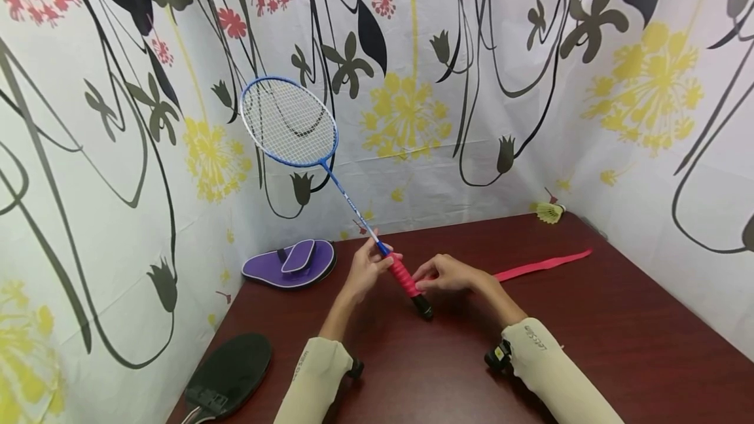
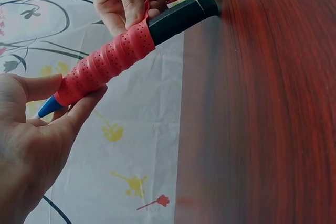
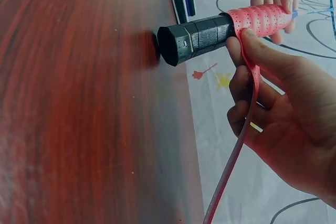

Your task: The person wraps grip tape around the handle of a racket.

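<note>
A blue and white badminton racket point(image 1: 347, 198) slants up to the left, its butt low over the table. Red perforated grip tape point(image 2: 107, 61) covers the upper handle in overlapping turns; the black lower handle point(image 3: 202, 36) is bare. My left hand point(image 1: 364, 270) holds the handle's top end between thumb and fingers, where the tape meets the blue cone. With thumb and fingers, my right hand point(image 3: 286, 98) pinches the tape at the lowest turn. The loose tape tail point(image 1: 544, 265) runs from that hand to the right across the table.
A purple paddle case point(image 1: 262, 268) lies at the table's back left. A black table tennis paddle point(image 1: 230, 375) rests at the front left. In the back right corner sits a yellow shuttlecock point(image 1: 550, 212). Flower-patterned curtains point(image 1: 483, 116) enclose the dark red table point(image 1: 424, 385).
</note>
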{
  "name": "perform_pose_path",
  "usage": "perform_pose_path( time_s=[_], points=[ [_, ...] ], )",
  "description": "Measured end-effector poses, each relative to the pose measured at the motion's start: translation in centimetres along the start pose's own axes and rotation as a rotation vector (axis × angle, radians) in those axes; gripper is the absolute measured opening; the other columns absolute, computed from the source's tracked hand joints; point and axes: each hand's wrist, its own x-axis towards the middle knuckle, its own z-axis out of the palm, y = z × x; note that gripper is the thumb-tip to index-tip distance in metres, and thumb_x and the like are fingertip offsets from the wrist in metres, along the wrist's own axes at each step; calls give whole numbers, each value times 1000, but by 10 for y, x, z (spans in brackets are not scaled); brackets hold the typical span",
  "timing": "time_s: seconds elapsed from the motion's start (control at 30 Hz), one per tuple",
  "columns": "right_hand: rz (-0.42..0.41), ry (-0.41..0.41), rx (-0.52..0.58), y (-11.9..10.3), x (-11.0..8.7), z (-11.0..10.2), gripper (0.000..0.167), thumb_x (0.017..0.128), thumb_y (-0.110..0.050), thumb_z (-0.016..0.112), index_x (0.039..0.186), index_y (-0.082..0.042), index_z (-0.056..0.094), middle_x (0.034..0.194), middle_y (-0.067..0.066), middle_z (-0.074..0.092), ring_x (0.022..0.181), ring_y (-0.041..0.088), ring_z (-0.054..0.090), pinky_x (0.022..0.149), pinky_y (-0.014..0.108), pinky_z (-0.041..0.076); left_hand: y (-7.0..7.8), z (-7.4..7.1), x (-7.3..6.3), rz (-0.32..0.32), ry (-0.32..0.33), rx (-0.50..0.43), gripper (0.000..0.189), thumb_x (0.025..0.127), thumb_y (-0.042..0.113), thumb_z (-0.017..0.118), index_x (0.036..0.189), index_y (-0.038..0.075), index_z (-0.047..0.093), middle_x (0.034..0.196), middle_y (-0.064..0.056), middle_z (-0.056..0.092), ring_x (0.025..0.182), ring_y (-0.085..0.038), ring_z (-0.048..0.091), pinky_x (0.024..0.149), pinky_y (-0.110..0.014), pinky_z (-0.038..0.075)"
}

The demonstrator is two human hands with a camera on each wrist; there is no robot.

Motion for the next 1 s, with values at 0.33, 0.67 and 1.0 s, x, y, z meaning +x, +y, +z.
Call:
perform_pose_path(
  time_s=[0.33, 0.67, 1.0],
  points=[
    [-11, 8, -21, 1, 0, 1, 19, 99, -30, 73, 110, -15, 78, 84, 1, 77, 71, 15, 68, 64, 24, 53, -1, -3, 2, -10, 31, 36, 77, 98, -10, 60, 163, -3, 20, 123, -27, 65, 117, -38, 68, 90, -33, 59],
    [-13, 23, -27, 1, -1, 2, 17, 99, -28, 74, 109, -14, 77, 80, -5, 75, 69, 13, 67, 64, 23, 52, -5, -2, 1, 20, 61, 44, 68, 98, -9, 62, 158, -4, 33, 124, -28, 68, 123, -36, 63, 98, -32, 55],
    [-21, 55, -42, 4, -2, 2, 18, 97, -27, 77, 106, -13, 75, 78, -2, 70, 65, 8, 56, 62, 23, 47, -12, 3, 4, 31, 149, -60, 45, 93, -13, 68, 136, -6, 60, 131, -28, 67, 117, -31, 68, 90, -28, 58]
  ],
)
